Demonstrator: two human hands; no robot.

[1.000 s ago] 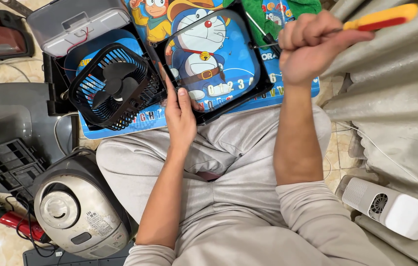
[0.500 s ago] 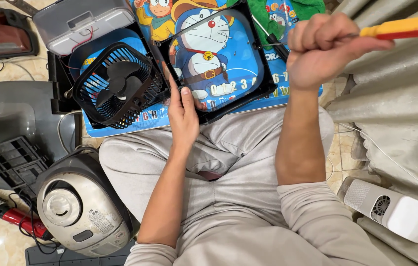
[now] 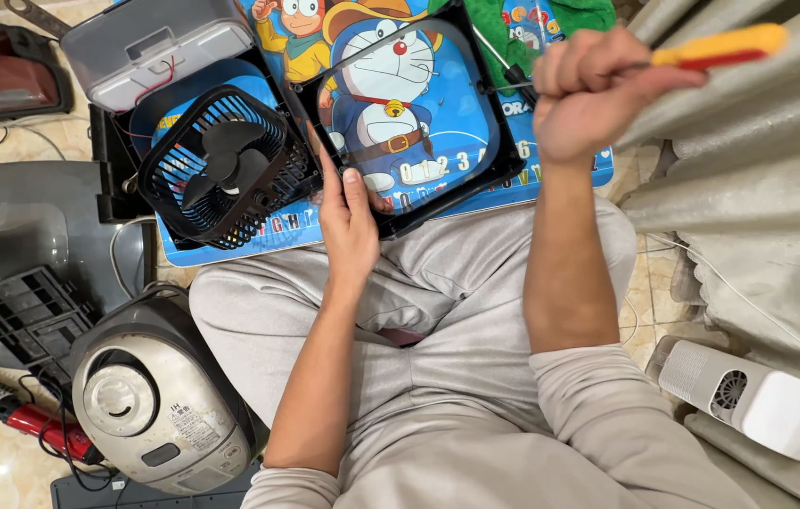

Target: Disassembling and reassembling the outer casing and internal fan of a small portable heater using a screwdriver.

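Observation:
My left hand (image 3: 346, 219) grips the near edge of a black square fan frame (image 3: 504, 160), which lies on a blue cartoon play mat (image 3: 438, 85). Just left of that hand sits a round black fan grille with its blades (image 3: 226, 165). My right hand (image 3: 593, 90) is raised in a fist around a screwdriver with a yellow and red handle (image 3: 716, 47); its thin shaft runs left toward the frame's far corner. I sit cross-legged in grey trousers.
A grey plastic housing (image 3: 155, 47) with red wire lies behind the grille. A rice cooker (image 3: 155, 401), a dark vented part (image 3: 18, 316) and a red hair brush (image 3: 4, 410) lie at left. A white small fan heater (image 3: 749, 396) and grey curtain (image 3: 758, 188) are at right.
My right hand with the screwdriver has stayed raised and shifted slightly. My left hand keeps its hold on the frame's edge; nothing else has moved.

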